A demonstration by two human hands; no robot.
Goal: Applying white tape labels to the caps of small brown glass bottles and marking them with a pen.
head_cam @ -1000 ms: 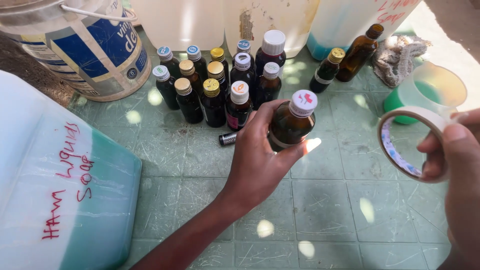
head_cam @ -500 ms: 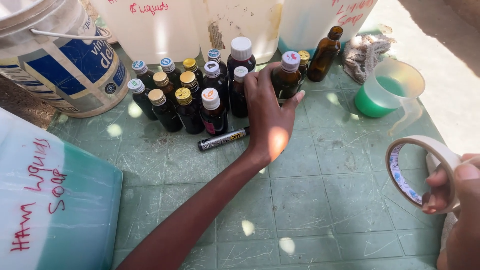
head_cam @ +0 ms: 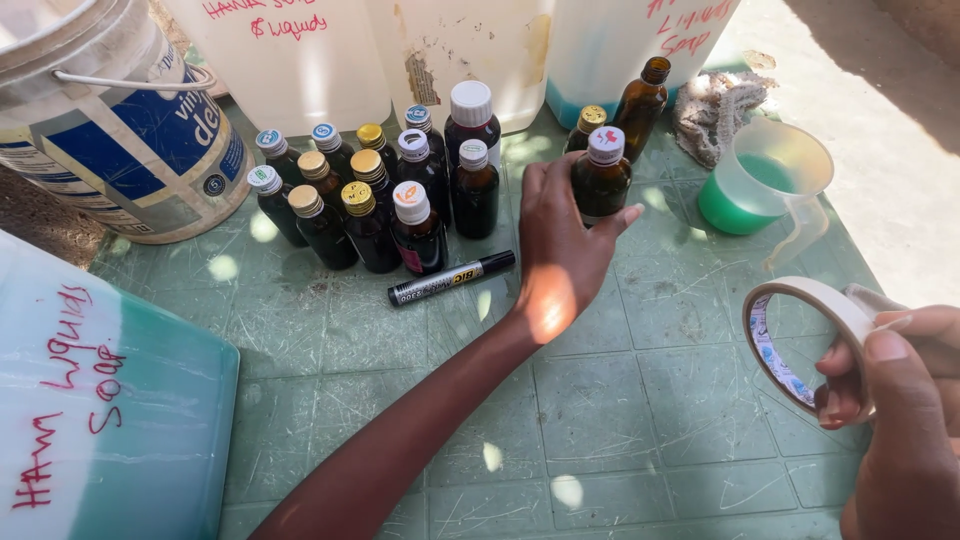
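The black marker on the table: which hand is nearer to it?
Left. The left hand sits just right of the black marker, gripping a dark bottle; the right hand holds a tape roll far right.

left hand [head_cam: 560, 250] reaches forward, fingers curled; right hand [head_cam: 895, 400] pinches closed.

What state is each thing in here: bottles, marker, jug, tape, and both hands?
Left hand: gripping the dark bottle, capped, upright.
Right hand: holding the tape roll.
Bottle cluster: upright, capped.
Brown bottle: uncapped.
Marker: lying, capped.
Jug: partly filled with green liquid.
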